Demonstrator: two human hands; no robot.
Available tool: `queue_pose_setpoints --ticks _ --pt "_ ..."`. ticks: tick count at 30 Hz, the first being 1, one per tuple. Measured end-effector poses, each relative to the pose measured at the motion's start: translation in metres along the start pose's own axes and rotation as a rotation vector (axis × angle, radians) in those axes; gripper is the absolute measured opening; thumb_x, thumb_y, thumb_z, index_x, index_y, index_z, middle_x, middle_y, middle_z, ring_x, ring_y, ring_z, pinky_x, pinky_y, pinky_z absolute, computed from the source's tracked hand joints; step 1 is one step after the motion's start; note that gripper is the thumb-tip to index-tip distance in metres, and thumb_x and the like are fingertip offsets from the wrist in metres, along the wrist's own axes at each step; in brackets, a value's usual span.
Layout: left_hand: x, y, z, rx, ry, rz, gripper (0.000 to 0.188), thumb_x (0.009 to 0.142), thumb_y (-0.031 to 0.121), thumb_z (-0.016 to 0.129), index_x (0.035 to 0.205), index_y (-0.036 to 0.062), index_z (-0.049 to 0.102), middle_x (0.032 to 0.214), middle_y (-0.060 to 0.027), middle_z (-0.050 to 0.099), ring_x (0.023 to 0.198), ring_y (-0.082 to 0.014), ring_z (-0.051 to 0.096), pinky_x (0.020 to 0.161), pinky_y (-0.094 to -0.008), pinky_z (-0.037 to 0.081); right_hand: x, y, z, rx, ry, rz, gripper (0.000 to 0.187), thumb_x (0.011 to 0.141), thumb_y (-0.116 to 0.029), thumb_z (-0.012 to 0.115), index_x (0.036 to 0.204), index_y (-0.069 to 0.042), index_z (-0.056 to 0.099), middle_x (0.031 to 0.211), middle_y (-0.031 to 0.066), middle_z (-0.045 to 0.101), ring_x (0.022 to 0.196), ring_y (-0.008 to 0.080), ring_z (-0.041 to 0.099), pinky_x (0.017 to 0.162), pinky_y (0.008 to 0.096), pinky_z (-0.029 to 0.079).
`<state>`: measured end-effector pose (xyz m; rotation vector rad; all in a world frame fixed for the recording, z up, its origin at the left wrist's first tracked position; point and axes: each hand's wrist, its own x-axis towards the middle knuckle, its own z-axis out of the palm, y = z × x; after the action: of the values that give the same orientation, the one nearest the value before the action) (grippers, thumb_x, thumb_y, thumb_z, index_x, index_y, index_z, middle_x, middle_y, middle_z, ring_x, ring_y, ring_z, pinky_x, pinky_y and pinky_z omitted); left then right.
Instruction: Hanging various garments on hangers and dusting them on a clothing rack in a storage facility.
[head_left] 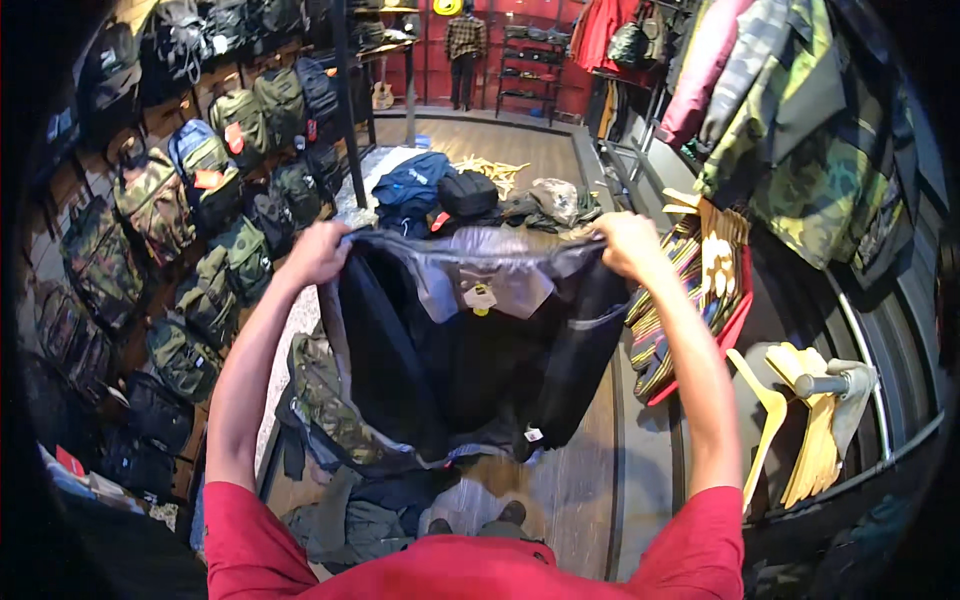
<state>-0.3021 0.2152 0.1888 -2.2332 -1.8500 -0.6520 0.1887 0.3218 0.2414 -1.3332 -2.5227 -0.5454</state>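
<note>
Red shirt [440, 572] nearest — fingers of left hand [322, 252] and right hand [630, 245] pinch dark jacket [490, 370] by its top edge; it hangs spread between and below them. Weak pinch could slip — one side might drop onto heaped clothes [355, 522] below.

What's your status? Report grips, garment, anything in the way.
Left grip and right grip closed on garment at its upper edge. Garment spread open, black inner side showing. Clothes below, near the feet.

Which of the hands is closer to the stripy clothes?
The right hand: it grips the jacket just above and left of the stripy clothes. The left hand grips the jacket's other side, much farther left.
</note>
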Motion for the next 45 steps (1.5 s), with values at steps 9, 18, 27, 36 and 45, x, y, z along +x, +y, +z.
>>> queue_pose_setpoints --ticks 9,18,27,36,45 --pt "0.023 0.187 -0.020 0.049 1.086 0.261 0.051 0.073 -0.007 0.055 0.123 0.0042 0.065 0.121 -0.0203 0.064 0.119 -0.0330 0.059 0.105 -0.0469 0.043 -0.127 0.051 -0.020 0.106 1.123 0.067 0.028 0.095 -0.013 0.051 0.113 0.002 0.067 0.113 0.0175 0.068 0.109 0.0377 0.064 0.093 0.0448 0.051" --pt "-0.031 0.153 0.208 0.147 -0.500 0.112 0.022 0.078 0.028 0.066 0.086 0.0084 0.072 0.077 -0.0210 0.068 0.076 -0.0384 0.069 0.069 -0.0498 0.056 -0.208 0.098 0.146 0.208 -0.504 0.180 0.024 0.069 -0.007 0.061 0.087 -0.012 0.076 0.085 0.0193 0.070 0.086 0.0382 0.069 0.077 0.0469 0.055" --pt "0.112 0.099 0.232 -0.317 0.041 -0.362 0.032 0.084 0.018 0.062 0.112 0.0054 0.069 0.106 -0.0232 0.068 0.102 -0.0406 0.065 0.090 -0.0442 0.052 -0.091 0.146 0.118 0.239 0.062 0.377 0.027 0.074 -0.005 0.058 0.091 -0.018 0.075 0.087 0.0161 0.070 0.085 0.0402 0.067 0.076 0.0503 0.054" --pt "0.149 0.280 0.028 -0.477 1.064 0.385 0.047 0.094 0.021 0.056 0.131 -0.0088 0.054 0.148 -0.0227 0.043 0.133 -0.0326 0.047 0.111 -0.0414 0.036 -0.120 0.167 -0.069 0.230 1.530 0.084 0.022 0.078 0.001 0.056 0.098 -0.001 0.065 0.103 0.0170 0.068 0.104 0.0356 0.065 0.093 0.0446 0.051" --pt "0.045 0.208 0.173 -0.044 -0.773 0.177 0.015 0.072 0.004 0.061 0.083 -0.0007 0.070 0.083 -0.0231 0.069 0.081 -0.0425 0.068 0.077 -0.0455 0.057 -0.227 0.114 0.090 0.375 -0.647 0.362 0.023 0.072 -0.005 0.063 0.093 -0.008 0.072 0.096 0.0228 0.068 0.097 0.0409 0.064 0.083 0.0494 0.052"
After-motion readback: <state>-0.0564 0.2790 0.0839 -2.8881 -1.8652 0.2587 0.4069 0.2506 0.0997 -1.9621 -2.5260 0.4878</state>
